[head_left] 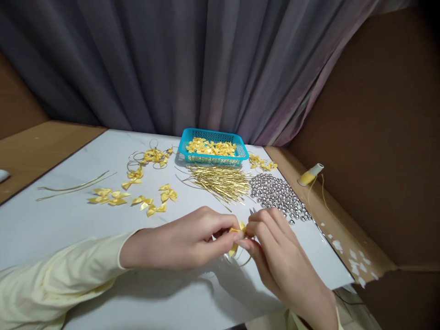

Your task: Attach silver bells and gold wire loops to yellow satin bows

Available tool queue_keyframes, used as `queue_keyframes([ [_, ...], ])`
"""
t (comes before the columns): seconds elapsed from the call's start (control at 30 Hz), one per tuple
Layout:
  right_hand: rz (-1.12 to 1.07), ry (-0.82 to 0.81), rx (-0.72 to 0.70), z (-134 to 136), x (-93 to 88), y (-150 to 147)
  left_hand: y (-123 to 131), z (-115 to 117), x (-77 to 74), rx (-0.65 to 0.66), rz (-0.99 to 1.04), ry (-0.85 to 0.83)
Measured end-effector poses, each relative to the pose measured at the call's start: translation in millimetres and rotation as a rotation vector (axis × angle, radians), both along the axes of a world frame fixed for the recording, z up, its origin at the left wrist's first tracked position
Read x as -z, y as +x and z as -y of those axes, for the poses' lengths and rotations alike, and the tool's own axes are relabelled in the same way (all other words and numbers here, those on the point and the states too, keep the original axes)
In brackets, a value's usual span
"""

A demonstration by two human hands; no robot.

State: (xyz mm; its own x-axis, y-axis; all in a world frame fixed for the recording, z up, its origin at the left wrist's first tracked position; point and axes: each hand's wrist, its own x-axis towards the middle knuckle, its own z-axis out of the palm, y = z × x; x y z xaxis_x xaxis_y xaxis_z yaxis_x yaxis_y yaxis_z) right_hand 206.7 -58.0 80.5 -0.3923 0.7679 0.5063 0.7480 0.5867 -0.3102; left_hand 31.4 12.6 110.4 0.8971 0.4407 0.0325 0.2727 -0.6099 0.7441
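Pinching yellow ribbon bow [240, 228], lower centre of frame, with left hand [178, 240] and right hand [278, 250], fingertips closed on it. Probably best to grip at the knot, keeping loops flat, untwisted.

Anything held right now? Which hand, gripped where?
A small yellow bow, pinched at its middle between the fingertips of both the left hand and the right hand. One loop shows above the fingers and a tail below.
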Motion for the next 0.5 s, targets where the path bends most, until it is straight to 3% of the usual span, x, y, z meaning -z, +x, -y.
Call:
queue_keyframes([
  [0.23, -0.019, 0.092, -0.013, -6.9, 10.8, -2.1, -1.1, -1.4, 0.1, 0.035, -0.024, -0.121],
  [0.5, -0.428, 0.265, 0.096, -1.3, 1.8, 5.6, 0.0, -2.2, 0.4, 0.023, -0.049, -0.192],
])
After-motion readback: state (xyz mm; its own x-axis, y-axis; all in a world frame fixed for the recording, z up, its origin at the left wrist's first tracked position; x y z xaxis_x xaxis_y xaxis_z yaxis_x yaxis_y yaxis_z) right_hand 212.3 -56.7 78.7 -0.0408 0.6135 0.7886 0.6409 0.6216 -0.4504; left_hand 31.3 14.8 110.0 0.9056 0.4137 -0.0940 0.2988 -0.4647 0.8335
